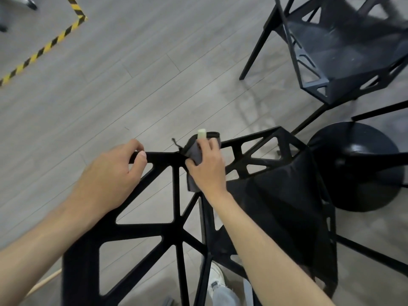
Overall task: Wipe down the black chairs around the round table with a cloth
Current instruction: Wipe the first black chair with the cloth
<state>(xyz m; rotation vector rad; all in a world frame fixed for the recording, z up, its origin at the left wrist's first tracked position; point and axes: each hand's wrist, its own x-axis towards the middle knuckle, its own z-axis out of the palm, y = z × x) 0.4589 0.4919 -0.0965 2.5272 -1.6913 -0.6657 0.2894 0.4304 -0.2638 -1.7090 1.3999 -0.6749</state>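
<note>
— Where's the cloth [195, 154]?
— On the chair's [176, 226] top rail, pinched in the right hand [208, 166].
— And the left hand [110, 175]?
— Its grip is curled round the same rail.

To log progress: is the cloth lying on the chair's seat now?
No, the right hand presses the cloth on the chair's top rail, not the seat.

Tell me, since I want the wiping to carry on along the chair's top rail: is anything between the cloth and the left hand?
Nothing visible. The right hand presses the grey cloth on the top rail; bare rail runs to the left hand, which grips its end.
</note>
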